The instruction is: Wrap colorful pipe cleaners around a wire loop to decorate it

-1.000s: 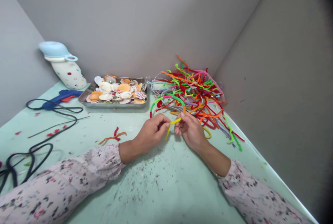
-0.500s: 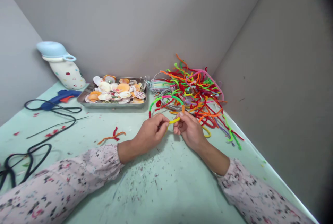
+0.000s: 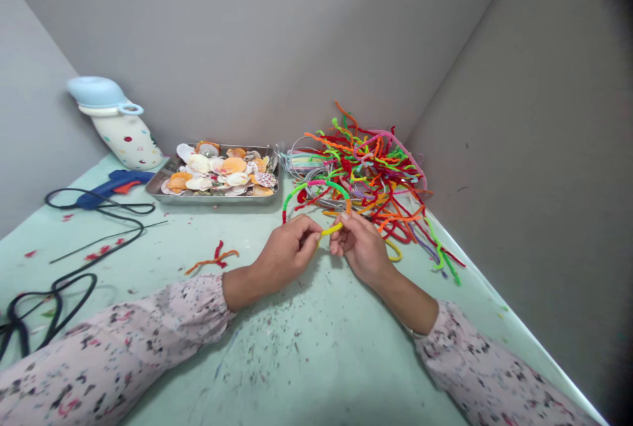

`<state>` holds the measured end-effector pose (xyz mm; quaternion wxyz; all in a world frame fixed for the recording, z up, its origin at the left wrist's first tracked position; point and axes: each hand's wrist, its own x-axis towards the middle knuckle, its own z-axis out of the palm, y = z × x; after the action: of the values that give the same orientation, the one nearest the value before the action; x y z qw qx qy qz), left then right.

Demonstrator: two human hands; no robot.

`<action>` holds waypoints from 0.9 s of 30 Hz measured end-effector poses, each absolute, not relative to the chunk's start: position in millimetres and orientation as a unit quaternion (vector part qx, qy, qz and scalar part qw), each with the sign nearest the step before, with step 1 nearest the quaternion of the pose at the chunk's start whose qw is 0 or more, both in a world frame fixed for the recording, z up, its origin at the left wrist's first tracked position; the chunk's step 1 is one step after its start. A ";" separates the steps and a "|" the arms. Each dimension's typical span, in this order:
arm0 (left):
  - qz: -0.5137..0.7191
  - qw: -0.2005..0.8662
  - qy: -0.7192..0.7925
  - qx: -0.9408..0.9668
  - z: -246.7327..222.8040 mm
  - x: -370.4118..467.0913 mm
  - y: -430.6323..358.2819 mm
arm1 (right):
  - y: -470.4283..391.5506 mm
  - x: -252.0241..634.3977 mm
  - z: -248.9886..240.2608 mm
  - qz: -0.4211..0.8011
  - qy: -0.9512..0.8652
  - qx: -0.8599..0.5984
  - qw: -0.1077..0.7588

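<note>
A ring wrapped in coloured fuzzy sections (image 3: 316,183), green, pink, orange, red and yellow, is held up between both hands. My left hand (image 3: 287,249) pinches its yellow lower part from the left, thumb against the fingers. On the other side my right hand (image 3: 362,246) grips the ring where orange meets yellow, its fingers curled. The fingers cover parts of the ring. Behind the hands lies a tangled pile of bright pipe cleaners (image 3: 380,165), spilling toward the table's right edge.
A metal tray (image 3: 217,200) of seashells stands at the back. To its left are a blue-lidded bottle (image 3: 126,139) and a blue glue gun (image 3: 106,190) with a looping black cord (image 3: 74,275). Small twisted orange and red pieces (image 3: 213,259) lie on the pale green table (image 3: 326,353).
</note>
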<state>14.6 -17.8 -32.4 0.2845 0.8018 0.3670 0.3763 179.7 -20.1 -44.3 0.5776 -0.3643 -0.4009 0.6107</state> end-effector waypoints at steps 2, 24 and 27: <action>0.376 0.278 0.371 0.802 -31.9 14.6 -17.8 | -20.1 179.7 -44.0 0.614 -0.400 -0.363 0.576; 0.381 0.292 0.371 0.795 -33.4 14.4 -17.8 | -20.3 179.8 -43.2 0.607 -0.401 -0.371 0.576; 0.381 0.300 0.369 0.793 -33.6 14.1 -17.8 | -20.8 180.4 -43.5 0.605 -0.402 -0.374 0.577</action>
<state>14.1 -17.8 -33.6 0.3000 0.7933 0.3685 0.3806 180.4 -20.8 -43.5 0.5767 -0.3742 -0.4022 0.6047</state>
